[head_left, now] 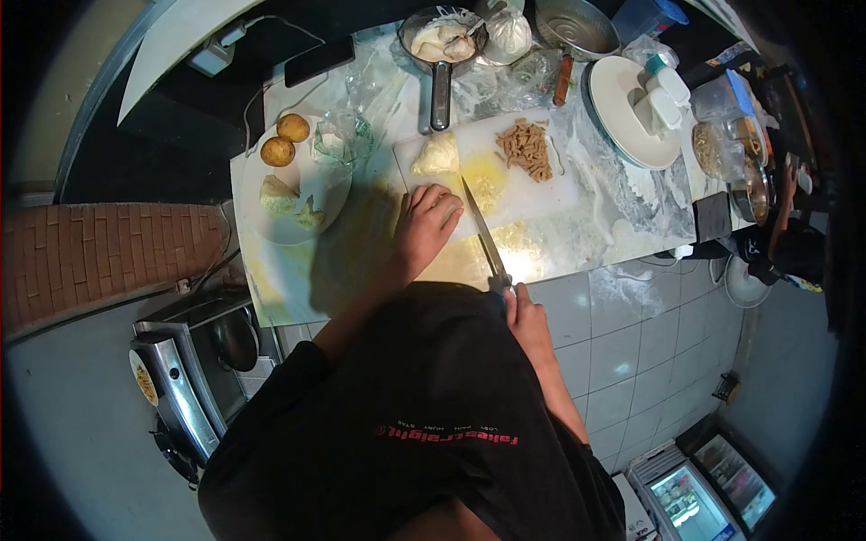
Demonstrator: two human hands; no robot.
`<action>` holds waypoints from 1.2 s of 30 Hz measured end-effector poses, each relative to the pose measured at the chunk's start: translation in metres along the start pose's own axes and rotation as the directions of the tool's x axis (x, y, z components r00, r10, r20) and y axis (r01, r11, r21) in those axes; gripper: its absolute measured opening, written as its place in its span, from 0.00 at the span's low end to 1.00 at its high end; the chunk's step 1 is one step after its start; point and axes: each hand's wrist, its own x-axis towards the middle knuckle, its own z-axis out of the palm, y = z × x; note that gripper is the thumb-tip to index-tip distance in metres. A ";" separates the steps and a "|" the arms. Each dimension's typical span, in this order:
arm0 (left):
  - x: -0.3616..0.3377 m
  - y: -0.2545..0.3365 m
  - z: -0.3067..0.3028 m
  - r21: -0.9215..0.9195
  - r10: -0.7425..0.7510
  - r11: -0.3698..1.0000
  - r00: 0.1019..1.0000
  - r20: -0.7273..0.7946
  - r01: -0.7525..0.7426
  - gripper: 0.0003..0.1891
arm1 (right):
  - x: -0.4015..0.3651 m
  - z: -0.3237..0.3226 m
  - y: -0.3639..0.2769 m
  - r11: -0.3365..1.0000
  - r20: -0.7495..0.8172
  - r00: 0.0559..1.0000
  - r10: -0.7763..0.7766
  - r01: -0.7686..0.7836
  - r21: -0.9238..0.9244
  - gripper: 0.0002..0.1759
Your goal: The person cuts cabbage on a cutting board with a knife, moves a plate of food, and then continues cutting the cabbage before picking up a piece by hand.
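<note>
Right hand [526, 314] clamps the knife [484, 236] handle, blade over the cutting board [541, 194]; left hand [427, 224] rests left of it, fingers tucked narrow.

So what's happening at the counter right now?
A person in a black shirt stands at a plastic-covered counter. The right hand grips a knife by the handle, with the blade reaching onto the white cutting board. The left hand rests palm-down at the board's near edge. On the board lie a pale wedge, yellowish shreds and brown strips. A plate alongside holds two potatoes.
</note>
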 end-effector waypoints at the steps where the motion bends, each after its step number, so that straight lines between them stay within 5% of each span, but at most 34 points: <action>1: -0.001 -0.002 0.002 0.000 0.000 1.000 1.000 0.001 0.000 0.04 | 0.000 -0.001 -0.003 1.000 0.000 1.000 0.001 -0.001 0.000 0.17; 19: -0.001 0.003 0.008 -0.078 -0.043 0.996 0.997 -0.057 0.039 0.04 | 0.000 -0.007 -0.016 0.994 0.098 0.990 0.098 -0.102 0.034 0.18; 36: 0.000 0.003 0.008 -0.140 -0.039 0.990 0.997 -0.067 0.030 0.04 | 0.013 0.003 -0.014 0.980 0.052 0.998 0.026 -0.015 -0.196 0.19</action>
